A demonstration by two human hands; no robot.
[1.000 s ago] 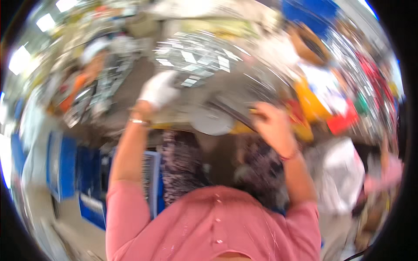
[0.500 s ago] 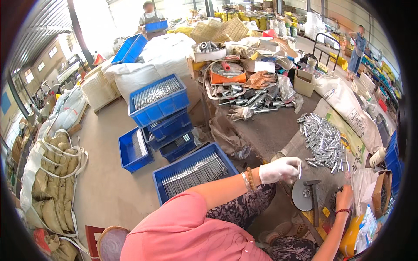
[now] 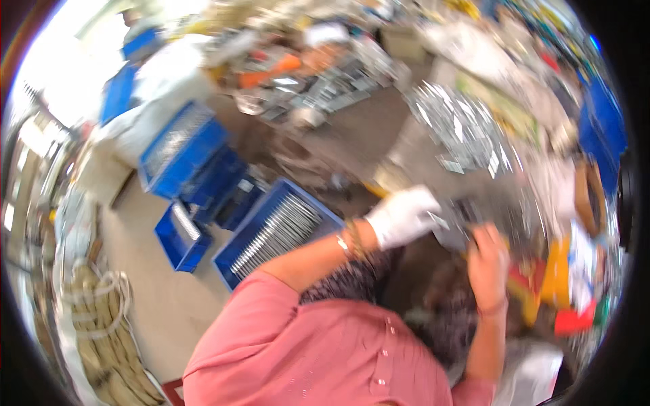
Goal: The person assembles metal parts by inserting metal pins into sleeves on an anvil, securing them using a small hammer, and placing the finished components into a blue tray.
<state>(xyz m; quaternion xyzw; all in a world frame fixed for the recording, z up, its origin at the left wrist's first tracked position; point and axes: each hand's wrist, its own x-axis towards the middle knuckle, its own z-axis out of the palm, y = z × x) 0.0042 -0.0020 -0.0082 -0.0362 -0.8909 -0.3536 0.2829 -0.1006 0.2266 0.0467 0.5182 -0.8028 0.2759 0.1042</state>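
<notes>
My left hand [image 3: 405,218], in a white glove, pinches a small silvery metal cylinder [image 3: 437,220] at its fingertips. Just right of it, my bare right hand [image 3: 489,262] is closed with the fingers pointing away from me; motion blur hides what they hold. A dark hammer head [image 3: 465,209] shows between the two hands, its handle hidden about the right hand. Beneath lies a grey round plate [image 3: 449,236], partly covered. Beyond the hands, a smeared heap of shiny metal cylinders [image 3: 460,128] is spread on sacking.
A blue crate [image 3: 227,260] of metal rods stands left of my left forearm, with stacked blue crates [image 3: 179,162] behind it. Metal parts [image 3: 338,91] lie heaped at the back. A yellow packet [image 3: 556,274] and an open carton [image 3: 590,199] are at the right.
The view has swung, shifting and blurring the scene. My right hand has come in from the far right, close to my left hand and the hammer. The left still holds the cylinder.
</notes>
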